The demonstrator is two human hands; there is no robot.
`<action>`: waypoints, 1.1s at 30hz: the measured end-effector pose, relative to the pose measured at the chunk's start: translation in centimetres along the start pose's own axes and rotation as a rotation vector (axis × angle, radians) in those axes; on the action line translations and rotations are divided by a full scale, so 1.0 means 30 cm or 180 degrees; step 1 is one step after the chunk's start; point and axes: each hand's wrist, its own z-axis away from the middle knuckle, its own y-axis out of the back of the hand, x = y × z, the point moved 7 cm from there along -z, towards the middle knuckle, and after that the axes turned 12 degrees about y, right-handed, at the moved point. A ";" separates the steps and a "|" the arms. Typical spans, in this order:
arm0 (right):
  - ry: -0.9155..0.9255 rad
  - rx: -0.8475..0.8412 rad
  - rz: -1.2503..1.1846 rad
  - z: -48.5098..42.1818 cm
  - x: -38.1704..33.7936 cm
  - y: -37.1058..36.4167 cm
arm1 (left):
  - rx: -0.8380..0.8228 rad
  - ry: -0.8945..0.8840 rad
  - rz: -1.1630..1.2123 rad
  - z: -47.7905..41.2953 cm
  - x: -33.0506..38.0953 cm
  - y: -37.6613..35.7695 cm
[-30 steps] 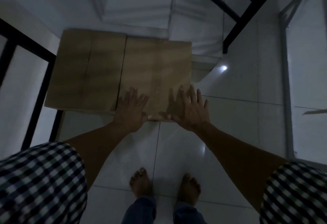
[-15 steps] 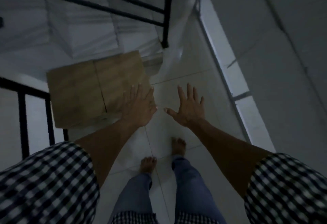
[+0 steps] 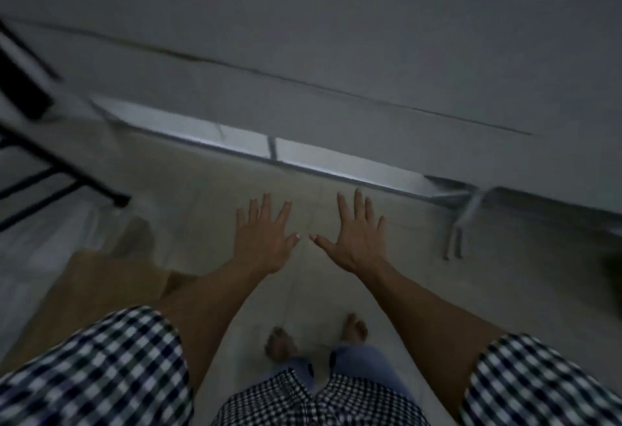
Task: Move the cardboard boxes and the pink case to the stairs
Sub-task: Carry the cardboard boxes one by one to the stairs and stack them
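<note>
A brown cardboard box (image 3: 97, 287) lies at the lower left, partly hidden by my left arm and checked sleeve. My left hand (image 3: 262, 237) is held out over the pale tiled floor, fingers spread, holding nothing. My right hand (image 3: 358, 235) is beside it, also spread and empty, thumbs nearly touching. Both hands are well to the right of the box and do not touch it. No pink case is in view.
A black metal stair railing (image 3: 50, 169) crosses the left edge. A grey wall (image 3: 336, 38) with a bright skirting strip (image 3: 303, 159) runs diagonally ahead. My bare feet (image 3: 353, 328) stand on the floor tiles (image 3: 202, 183). A pale object (image 3: 461, 220) leans by the wall at right.
My view has swung right, away from the box and stairs toward the wall. Both hands lifted off the box top and now hover empty over the floor.
</note>
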 end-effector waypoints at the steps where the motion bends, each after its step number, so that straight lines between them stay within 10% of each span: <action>1: -0.0218 0.0104 -0.0086 0.067 0.091 0.025 | 0.0007 -0.0209 -0.0073 0.014 0.107 0.010; 13: -0.2352 0.1122 -0.0582 1.086 1.056 0.207 | 0.0299 -0.2240 -0.0730 0.519 1.392 -0.051; 33: -0.4203 0.1822 -0.0976 2.314 2.141 0.306 | 0.0444 -0.4072 -0.1141 1.441 2.942 -0.313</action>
